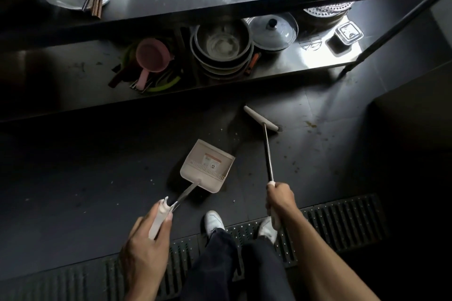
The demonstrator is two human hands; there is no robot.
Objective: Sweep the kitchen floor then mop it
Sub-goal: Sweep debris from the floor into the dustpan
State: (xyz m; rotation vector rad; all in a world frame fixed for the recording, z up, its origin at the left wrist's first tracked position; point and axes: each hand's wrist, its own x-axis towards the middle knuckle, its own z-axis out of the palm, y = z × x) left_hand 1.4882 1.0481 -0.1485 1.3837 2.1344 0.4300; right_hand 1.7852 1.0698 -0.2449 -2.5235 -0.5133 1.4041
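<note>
Head camera, looking down: we see our left hand (146,234) curled round the white grip of a long-handled dustpan (208,164), the palm turned out of sight. The pan sits on the dark floor (97,178) just ahead. Our right hand (280,198) is closed round the handle of the broom (267,154). Its broom head (260,118) rests on the floor farther off, right of the pan, bristles hidden underneath. Crumbs (310,126) lie scattered to its right. Our white shoes (214,221) stand by a drain grate (342,222). Beyond, a low shelf (305,66) holds stacked bowls (221,44); its left end is too dark to read.
</note>
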